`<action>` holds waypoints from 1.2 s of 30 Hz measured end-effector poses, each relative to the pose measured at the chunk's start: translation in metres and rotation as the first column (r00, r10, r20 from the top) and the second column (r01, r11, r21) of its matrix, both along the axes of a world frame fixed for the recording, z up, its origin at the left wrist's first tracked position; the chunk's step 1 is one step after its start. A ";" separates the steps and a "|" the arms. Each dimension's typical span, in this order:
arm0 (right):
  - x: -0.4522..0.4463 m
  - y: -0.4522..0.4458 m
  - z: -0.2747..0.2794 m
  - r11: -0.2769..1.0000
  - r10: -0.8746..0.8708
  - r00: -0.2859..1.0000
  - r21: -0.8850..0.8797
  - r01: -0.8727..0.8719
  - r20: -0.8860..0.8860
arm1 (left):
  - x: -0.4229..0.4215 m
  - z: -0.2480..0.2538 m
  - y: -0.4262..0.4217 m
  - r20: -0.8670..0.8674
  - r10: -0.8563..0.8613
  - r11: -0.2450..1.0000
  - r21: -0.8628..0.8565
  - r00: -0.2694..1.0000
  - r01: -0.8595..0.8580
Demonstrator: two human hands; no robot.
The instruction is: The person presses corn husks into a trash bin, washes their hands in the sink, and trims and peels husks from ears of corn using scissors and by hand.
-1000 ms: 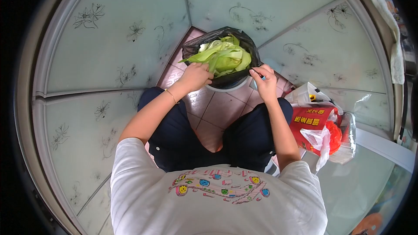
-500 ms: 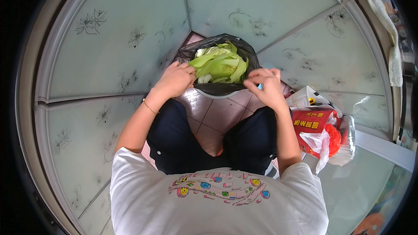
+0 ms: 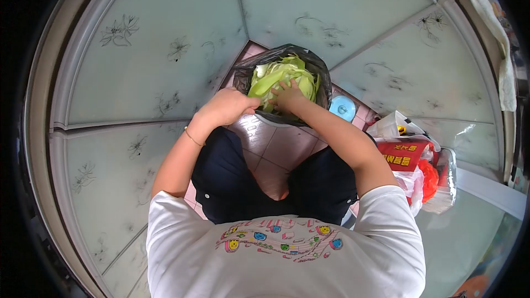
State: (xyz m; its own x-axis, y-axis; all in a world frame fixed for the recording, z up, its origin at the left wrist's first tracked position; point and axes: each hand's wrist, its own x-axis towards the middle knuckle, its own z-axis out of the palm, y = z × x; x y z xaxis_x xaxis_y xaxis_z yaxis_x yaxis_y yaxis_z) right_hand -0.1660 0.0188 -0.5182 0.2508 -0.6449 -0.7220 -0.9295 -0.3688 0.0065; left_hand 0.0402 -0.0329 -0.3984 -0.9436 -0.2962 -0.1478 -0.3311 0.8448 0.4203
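A black plastic bag [image 3: 319,66] lines a bin standing on the floor between my knees and the corner. Light green corn husks [image 3: 270,80] fill it, with a whitish piece near their left side. My left hand [image 3: 229,106] is closed at the bag's near left rim, thumb and fingers pinching the black edge. Reaching into the bag, my right hand [image 3: 288,98] lies on the husks with its fingers spread and pressed down. I cannot see anything gripped in it.
Pale flower-patterned panels [image 3: 149,49] enclose the corner. A light blue round object [image 3: 343,108] sits on the pink tiled floor [image 3: 280,146] right of the bin. Further right are a red package [image 3: 406,154] and plastic bags [image 3: 429,179].
My right hand has moved left from the bag's right rim onto the husks inside. My left hand stays at the near left rim. The blue round object has come into fuller view.
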 end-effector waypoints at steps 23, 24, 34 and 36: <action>-0.035 0.044 0.027 0.922 -0.268 0.939 -0.224 0.315 0.217 | -0.105 -0.101 0.008 0.559 0.166 0.984 -0.046 0.812 -0.170; -0.034 0.039 0.031 0.936 -0.285 0.936 -0.150 0.318 0.206 | -0.108 -0.124 0.011 0.591 0.148 0.989 -0.074 0.793 -0.130; -0.032 0.006 -0.013 0.955 -0.297 0.927 0.093 0.283 0.228 | -0.105 -0.201 -0.002 0.735 0.095 0.980 -0.187 0.671 0.066; -0.044 0.007 -0.001 0.908 -0.418 0.842 0.135 0.396 0.341 | -0.093 -0.179 -0.010 0.699 0.127 0.989 -0.147 0.704 -0.032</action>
